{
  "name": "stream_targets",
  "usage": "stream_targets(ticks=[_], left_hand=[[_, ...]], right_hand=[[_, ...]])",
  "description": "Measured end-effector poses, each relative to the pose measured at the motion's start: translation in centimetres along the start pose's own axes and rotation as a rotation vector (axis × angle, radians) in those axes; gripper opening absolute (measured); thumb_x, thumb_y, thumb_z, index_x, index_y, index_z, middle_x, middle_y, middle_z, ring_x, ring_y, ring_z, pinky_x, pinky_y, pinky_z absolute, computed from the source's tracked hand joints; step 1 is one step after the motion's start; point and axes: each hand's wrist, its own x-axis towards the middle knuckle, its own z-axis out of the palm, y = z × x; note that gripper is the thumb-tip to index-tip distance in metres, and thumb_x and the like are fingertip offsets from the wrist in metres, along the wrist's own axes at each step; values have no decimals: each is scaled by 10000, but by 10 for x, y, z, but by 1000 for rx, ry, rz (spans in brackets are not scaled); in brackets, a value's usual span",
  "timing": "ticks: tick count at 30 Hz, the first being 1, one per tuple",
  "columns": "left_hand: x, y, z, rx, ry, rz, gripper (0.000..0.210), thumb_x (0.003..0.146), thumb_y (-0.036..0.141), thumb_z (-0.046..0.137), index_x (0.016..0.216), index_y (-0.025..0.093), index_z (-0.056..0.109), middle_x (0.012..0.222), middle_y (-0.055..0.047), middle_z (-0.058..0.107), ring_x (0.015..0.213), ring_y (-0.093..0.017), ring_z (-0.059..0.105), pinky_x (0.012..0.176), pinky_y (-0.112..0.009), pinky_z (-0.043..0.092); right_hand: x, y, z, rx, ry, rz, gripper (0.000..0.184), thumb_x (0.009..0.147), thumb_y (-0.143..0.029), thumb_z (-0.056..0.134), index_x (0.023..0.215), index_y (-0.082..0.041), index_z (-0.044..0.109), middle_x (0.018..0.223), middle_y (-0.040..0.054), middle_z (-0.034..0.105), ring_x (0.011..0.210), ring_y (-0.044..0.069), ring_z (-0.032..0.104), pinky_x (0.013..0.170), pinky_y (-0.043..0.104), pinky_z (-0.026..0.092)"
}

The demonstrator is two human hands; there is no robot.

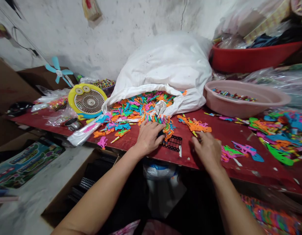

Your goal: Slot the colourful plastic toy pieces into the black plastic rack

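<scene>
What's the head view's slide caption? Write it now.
Left hand by a black rack, right hand over a red table, before a white sack of colourful plastic pieces.

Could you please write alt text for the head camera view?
A person's left hand is beside a black grid rack and the right hand is at a yellow stick, over a red table. Bright plastic pieces spill from a white sack beyond them; a yellow fan stands to the left, a pink basin to the right.
</scene>
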Motion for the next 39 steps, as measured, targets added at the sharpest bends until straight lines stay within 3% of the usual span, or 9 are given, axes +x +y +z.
stream_targets(ticks=[3,6,14,22,24,27,30,33,39], left_hand=[[1,0,1,14,-3,-15,330,919,335,567,1238,254,572,1143,-40,651,1087,-241,551,1051,-460,287],[1,0,2,24,-6,-25,315,922,319,563,1232,263,577,1150,-35,651,1095,-242,547,1050,-460,292],[1,-1,4,22,11,-16,285,940,311,538,1217,267,583,1145,-26,661,1084,-239,548,1061,-465,283],[1,-3,7,41,29,-1,280,941,325,541,1210,260,587,1119,-29,670,1070,-234,563,1079,-465,272],[0,-3,8,45,34,-1,280,934,324,551,1204,260,590,1121,-30,669,1071,-237,563,1086,-467,267],[0,-2,8,44,33,-2,280,931,326,550,1200,266,595,1121,-35,666,1073,-242,562,1094,-478,258],[-1,-1,7,33,41,-4,285,930,316,546,1207,269,594,1117,-36,666,1073,-239,562,1100,-479,248],[-3,-3,6,3,57,5,289,919,334,565,1198,263,599,1114,-34,666,1073,-233,560,1093,-466,253],[-3,-24,0,-104,66,46,235,892,406,611,1071,257,643,1042,-17,686,1029,-213,578,1090,-454,243]], right_hand=[[-20,-31,16,444,-180,-126,267,879,-320,539,1028,-196,723,917,65,683,802,186,622,727,295,443],[-29,-56,32,495,-237,-140,237,846,-278,587,1020,-209,732,907,46,684,814,189,620,721,294,429],[-27,-59,50,761,-179,-103,178,866,-297,597,916,-218,749,866,35,687,753,170,618,708,287,453],[-32,-58,53,840,-132,-86,167,848,-324,629,862,-208,748,848,38,702,772,182,629,735,306,469],[-30,-61,50,894,-115,16,201,835,-363,636,874,-194,737,824,40,704,740,182,628,713,309,479],[-22,-71,38,964,37,222,290,832,-425,618,943,-170,702,776,34,687,672,171,607,644,295,480],[-9,-73,21,846,199,192,271,828,-418,612,929,-177,687,761,20,662,657,154,575,633,272,453],[7,-53,9,662,227,182,252,819,-403,605,893,-180,699,749,24,671,662,158,576,641,266,424],[32,12,4,69,-43,251,295,840,-430,553,861,-195,730,792,77,711,700,205,600,557,279,291]])
